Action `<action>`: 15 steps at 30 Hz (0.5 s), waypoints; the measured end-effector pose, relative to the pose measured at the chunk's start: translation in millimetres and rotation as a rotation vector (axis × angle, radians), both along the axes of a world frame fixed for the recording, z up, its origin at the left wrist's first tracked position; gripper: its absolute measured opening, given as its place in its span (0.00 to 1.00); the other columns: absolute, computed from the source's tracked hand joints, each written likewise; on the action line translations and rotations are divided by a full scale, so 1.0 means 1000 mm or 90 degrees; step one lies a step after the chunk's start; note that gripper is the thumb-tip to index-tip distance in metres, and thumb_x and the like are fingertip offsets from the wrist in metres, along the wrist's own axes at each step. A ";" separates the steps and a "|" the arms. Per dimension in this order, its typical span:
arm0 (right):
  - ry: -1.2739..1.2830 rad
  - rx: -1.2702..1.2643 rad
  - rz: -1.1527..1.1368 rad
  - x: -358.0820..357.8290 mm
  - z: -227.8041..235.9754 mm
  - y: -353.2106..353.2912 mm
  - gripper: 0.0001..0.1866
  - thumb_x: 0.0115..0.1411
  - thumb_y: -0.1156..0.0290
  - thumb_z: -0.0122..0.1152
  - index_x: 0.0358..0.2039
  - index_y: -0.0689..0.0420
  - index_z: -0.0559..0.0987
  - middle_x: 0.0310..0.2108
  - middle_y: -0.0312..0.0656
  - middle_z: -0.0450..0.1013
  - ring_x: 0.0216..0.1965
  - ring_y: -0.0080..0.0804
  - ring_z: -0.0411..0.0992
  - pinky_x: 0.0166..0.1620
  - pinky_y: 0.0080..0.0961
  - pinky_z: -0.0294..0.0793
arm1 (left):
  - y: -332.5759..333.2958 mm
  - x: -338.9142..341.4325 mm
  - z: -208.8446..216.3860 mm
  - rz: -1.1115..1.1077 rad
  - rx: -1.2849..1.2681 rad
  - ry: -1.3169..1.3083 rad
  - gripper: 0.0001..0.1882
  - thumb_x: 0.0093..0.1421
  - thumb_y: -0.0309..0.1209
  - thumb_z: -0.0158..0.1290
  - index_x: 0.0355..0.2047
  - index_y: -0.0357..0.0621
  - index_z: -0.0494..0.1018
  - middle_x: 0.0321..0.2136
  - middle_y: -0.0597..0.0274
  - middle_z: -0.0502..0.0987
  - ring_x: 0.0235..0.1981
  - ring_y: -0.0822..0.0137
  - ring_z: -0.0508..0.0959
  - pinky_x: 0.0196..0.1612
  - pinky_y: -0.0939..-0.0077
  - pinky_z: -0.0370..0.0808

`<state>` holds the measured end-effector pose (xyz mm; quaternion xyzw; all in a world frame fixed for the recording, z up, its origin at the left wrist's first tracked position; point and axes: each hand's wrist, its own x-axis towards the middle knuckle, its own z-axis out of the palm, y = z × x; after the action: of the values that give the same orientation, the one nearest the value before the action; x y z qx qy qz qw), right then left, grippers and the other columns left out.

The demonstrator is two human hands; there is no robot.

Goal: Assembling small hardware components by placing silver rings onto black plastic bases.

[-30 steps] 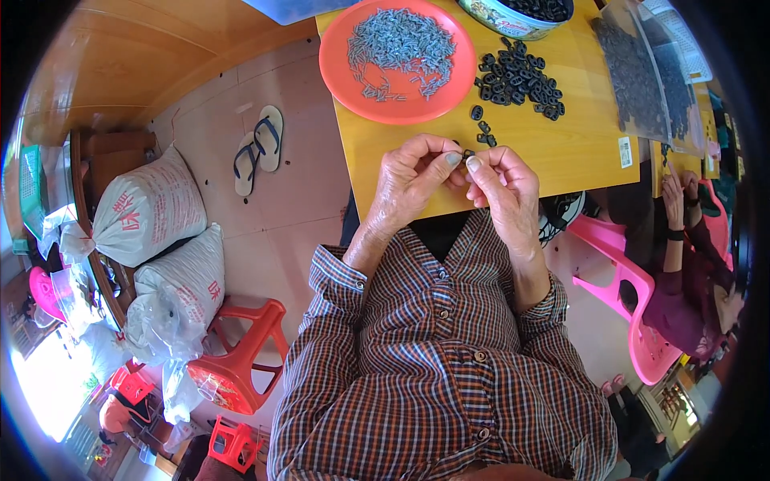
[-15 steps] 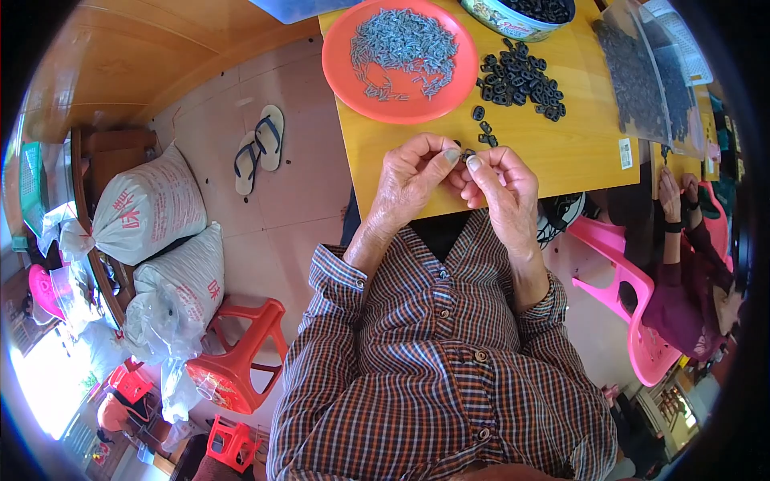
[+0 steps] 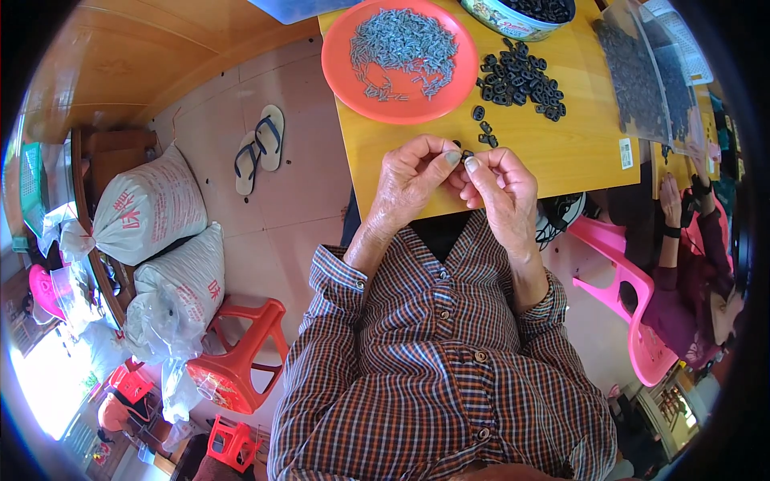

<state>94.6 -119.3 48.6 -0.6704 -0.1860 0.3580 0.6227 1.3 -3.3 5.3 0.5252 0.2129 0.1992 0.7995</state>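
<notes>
At the near edge of the yellow table (image 3: 589,164), my two hands meet, thumbs and fingertips pinched together. My left hand (image 3: 418,174) and my right hand (image 3: 504,186) both close on a small black plastic part (image 3: 468,155), mostly covered by the thumbs. Just beyond the fingertips lie a few loose black parts (image 3: 487,136). Farther back is a pile of the same small black parts (image 3: 517,76), each with openings in it. A red plate (image 3: 337,60) to the left of that pile carries many short grey metal pins (image 3: 405,44).
A tub (image 3: 521,26) of black parts stands at the back. Clear bags (image 3: 634,72) of dark pieces lie at the right. Another person's hand (image 3: 670,200) is at the table's right, by a pink chair (image 3: 626,289). Red stool (image 3: 241,353), sacks (image 3: 148,204) and sandals (image 3: 269,138) are at left.
My hands stay nearly in place, with only slight finger movement around the black part. At the right, the other person's one hand has moved up toward the bags.
</notes>
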 end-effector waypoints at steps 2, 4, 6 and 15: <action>-0.013 -0.005 -0.004 -0.001 0.000 0.000 0.07 0.62 0.71 0.56 0.31 0.62 0.73 0.24 0.36 0.73 0.21 0.16 0.69 0.24 0.11 0.69 | 0.000 0.000 0.001 -0.001 -0.001 -0.003 0.06 0.63 0.25 0.51 0.36 0.33 0.73 0.26 0.64 0.78 0.27 0.77 0.77 0.33 0.81 0.77; -0.037 -0.003 -0.001 -0.001 -0.002 -0.001 0.06 0.62 0.72 0.56 0.32 0.63 0.73 0.24 0.36 0.73 0.21 0.16 0.69 0.24 0.12 0.69 | 0.000 -0.001 0.001 -0.001 -0.002 -0.005 0.06 0.63 0.25 0.51 0.36 0.33 0.73 0.27 0.64 0.78 0.27 0.77 0.77 0.33 0.82 0.77; -0.050 0.001 0.001 -0.001 -0.003 -0.002 0.06 0.62 0.73 0.55 0.32 0.63 0.73 0.24 0.36 0.72 0.21 0.16 0.69 0.24 0.12 0.69 | 0.000 -0.001 -0.001 -0.001 0.003 -0.006 0.05 0.62 0.24 0.51 0.36 0.33 0.73 0.27 0.64 0.78 0.27 0.77 0.77 0.33 0.81 0.77; -0.177 -0.022 0.077 0.003 0.002 -0.004 0.05 0.63 0.75 0.53 0.32 0.64 0.72 0.25 0.36 0.72 0.23 0.17 0.71 0.25 0.12 0.71 | 0.004 -0.005 0.010 -0.037 -0.012 0.013 0.04 0.60 0.21 0.52 0.34 0.33 0.74 0.27 0.63 0.77 0.27 0.76 0.77 0.33 0.82 0.75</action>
<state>97.8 -122.8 51.0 -0.7116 -0.3042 0.3013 0.5570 -3.4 0.3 15.2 0.5257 0.2078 0.1684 0.8076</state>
